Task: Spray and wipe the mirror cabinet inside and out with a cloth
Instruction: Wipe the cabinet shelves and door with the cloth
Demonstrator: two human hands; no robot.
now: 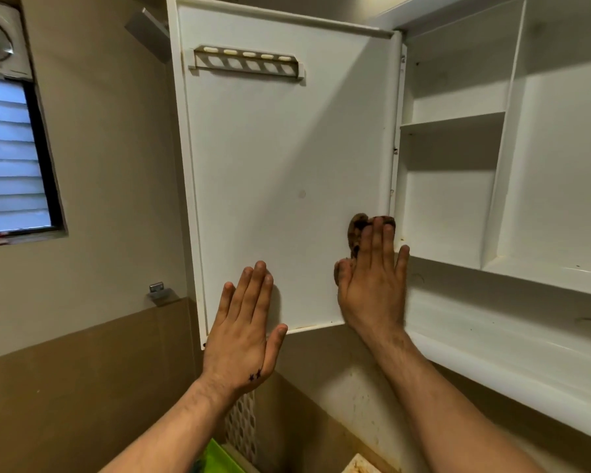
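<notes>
1. Now the brown cloth [357, 230] lies pinned flat against the inner face of the open cabinet door [270, 148]. It sits under the straight, close-set fingers [377, 240] of the right hand [372, 285]. It peeks out just past the fingertips and beside the forefinger, so it is pressed, not gripped.
2. Judging by this, the step is wiping the door's inside, low down by the hinge edge [394, 148], which runs just under the little finger.
3. Flat on the same face lies the left hand [246, 322], fingers straight and together, holding nothing, well to the thumb side of the cloth. It seems to brace the panel, and it should, or the pressure would likely swing the door.
4. Most of the panel lies above the fingertips. Long overlapping strokes upward, with the palm's weight over the cloth, would probably serve best.
5. Far above the fingertips sits a slotted rack [248, 63]. Its slots likely call for a pinched cloth corner.
6. Beyond the little finger, past the hinge, open the shelves [451, 119]. No spray bottle is in view.
</notes>
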